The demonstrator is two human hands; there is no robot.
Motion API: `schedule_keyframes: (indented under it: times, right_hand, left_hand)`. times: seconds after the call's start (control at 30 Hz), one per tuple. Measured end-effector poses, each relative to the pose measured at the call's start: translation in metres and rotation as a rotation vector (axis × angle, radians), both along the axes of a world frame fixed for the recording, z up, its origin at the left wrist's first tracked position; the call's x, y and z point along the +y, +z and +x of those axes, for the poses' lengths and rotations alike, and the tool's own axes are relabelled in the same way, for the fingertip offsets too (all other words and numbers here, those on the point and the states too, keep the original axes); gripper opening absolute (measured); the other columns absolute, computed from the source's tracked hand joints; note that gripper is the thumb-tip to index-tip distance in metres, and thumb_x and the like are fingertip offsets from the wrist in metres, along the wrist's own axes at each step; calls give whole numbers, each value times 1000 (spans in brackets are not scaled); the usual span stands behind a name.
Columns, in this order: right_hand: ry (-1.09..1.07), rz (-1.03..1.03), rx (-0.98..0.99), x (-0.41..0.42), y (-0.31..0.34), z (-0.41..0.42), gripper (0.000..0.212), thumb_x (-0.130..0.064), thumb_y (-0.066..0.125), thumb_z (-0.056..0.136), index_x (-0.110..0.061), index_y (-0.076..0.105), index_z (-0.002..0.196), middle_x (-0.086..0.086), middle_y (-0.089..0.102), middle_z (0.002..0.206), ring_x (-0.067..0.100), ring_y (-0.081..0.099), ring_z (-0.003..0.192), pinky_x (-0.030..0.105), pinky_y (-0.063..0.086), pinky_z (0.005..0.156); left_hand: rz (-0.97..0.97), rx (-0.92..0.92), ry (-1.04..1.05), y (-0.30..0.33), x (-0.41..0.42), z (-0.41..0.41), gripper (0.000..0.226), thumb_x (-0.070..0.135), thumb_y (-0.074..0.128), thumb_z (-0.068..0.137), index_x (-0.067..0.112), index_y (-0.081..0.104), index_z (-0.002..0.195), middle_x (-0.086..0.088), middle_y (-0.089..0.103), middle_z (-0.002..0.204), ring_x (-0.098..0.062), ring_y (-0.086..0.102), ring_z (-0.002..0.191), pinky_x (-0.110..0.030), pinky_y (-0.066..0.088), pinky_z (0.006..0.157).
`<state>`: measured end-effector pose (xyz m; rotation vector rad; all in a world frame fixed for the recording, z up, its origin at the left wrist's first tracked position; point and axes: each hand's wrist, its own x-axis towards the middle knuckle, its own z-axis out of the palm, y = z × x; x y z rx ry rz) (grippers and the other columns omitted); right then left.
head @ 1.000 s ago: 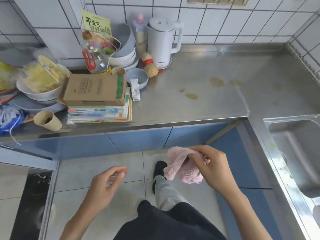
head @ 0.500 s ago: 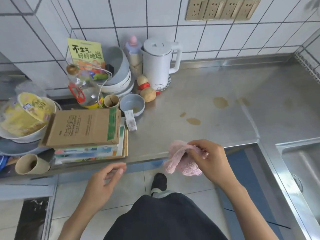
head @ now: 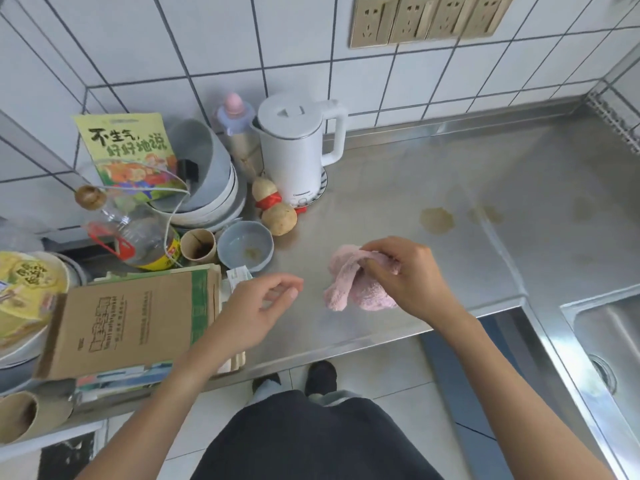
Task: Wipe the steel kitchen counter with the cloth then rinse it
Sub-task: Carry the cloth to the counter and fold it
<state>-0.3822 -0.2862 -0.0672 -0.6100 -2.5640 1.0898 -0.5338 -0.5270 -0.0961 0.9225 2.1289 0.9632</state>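
The right hand (head: 407, 275) grips the bunched pink cloth (head: 356, 284) low over the counter (head: 398, 188), ready to wipe the 2 stains (head: 437, 220) at 1 o'clock, while the left hand (head: 258, 311) hovers loosely curled, empty.

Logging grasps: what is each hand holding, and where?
Right hand grips the pink cloth by its bunched upper edge; left hand holds nothing.

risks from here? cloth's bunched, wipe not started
1. The pink cloth is bunched in the right hand; wiping like that may smear the brown stains rather than lift them.
2. A wide sweep leftward could knock the small grey bowl or the gourd beside the kettle.
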Motion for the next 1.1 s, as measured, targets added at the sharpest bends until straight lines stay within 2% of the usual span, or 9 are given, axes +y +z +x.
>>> schedule_keyframes:
  times: [0.23,0.4,0.5,0.63,0.73,0.8,0.87,0.97,1.1]
  right_hand:
    - [15,54,1,-14,16,-40,12,-30,66,95,-22,74,93,-5,70,79,16,61,74,41,52,66]
    - [-26,122,-69,-17,24,-48,18,-36,64,97,-21,69,89,-7,66,72,14,56,67,32,43,58]
    - [-20,233,-193,-10,25,-41,27,-45,64,97,-20,67,89,-8,61,73,17,53,69,29,36,55]
    - [90,260,-407,2,24,-32,25,-40,67,94,-17,66,86,-8,55,76,22,54,76,36,41,61]
    - [62,199,-467,11,17,-29,44,-42,68,94,-8,56,68,5,51,68,22,48,65,40,39,60]
    - [9,71,-471,16,14,-29,59,-44,72,91,-11,37,57,7,35,57,15,31,54,36,27,53]
    - [-8,-136,-469,20,12,-27,64,-49,78,86,-17,31,57,-2,25,57,13,24,52,32,21,52]
    - [-58,-479,-429,24,8,-19,59,-59,86,72,-19,43,62,-3,35,62,14,35,57,25,23,52]
    - [-132,-811,-273,28,-5,-4,35,-32,97,64,-16,67,73,4,64,75,18,60,72,25,47,70]
  left_hand:
    - [29,86,-113,4,61,-13,83,76,77,72,43,44,141,21,57,135,4,59,119,-23,52,93]
    - [118,245,-107,7,65,-36,25,40,54,100,36,62,124,12,64,112,-12,63,100,-28,46,78]
    - [105,253,-160,14,62,-52,26,20,53,104,20,70,122,3,71,105,-21,65,93,-38,51,78]
    - [-6,283,-328,33,60,-70,19,20,53,104,13,70,101,-4,69,81,-26,63,77,-44,49,69]
    - [-34,275,-373,43,62,-81,29,30,63,102,8,67,83,1,55,67,-9,50,62,-25,36,57]
    - [-26,172,-357,46,65,-92,51,34,74,96,7,47,63,11,33,56,-7,36,52,-20,28,53]
    - [-82,-12,-318,45,68,-108,56,41,81,88,11,43,59,16,35,52,-2,38,51,-15,29,53]
    - [-139,-389,-236,39,65,-127,37,47,85,79,14,81,95,15,77,95,-1,72,92,-14,46,83]
    - [-126,-725,-88,25,58,-137,47,37,90,76,17,79,117,-8,77,124,-21,74,115,-30,60,89]
